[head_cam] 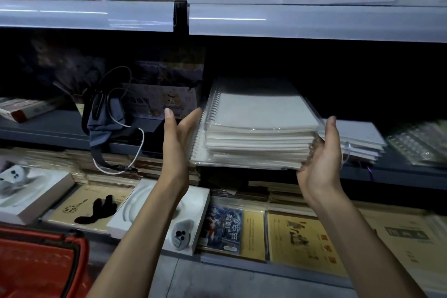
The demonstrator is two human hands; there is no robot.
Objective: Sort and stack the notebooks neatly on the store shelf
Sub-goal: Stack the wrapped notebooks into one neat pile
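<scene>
Squaring is judged in hand: the notebook stack (261, 128) on the middle shelf (399, 174) is flanked by the straight-fingered left hand (177, 135) at 9 o'clock and the loosely cupped right hand (324, 157) at 4 o'clock, and an even inward press is needed.

hands: both raised, palms facing each other | left hand (180, 138): fingers straight, thumb spread | right hand (321, 159): thumb up, fingers loosely bent
</scene>
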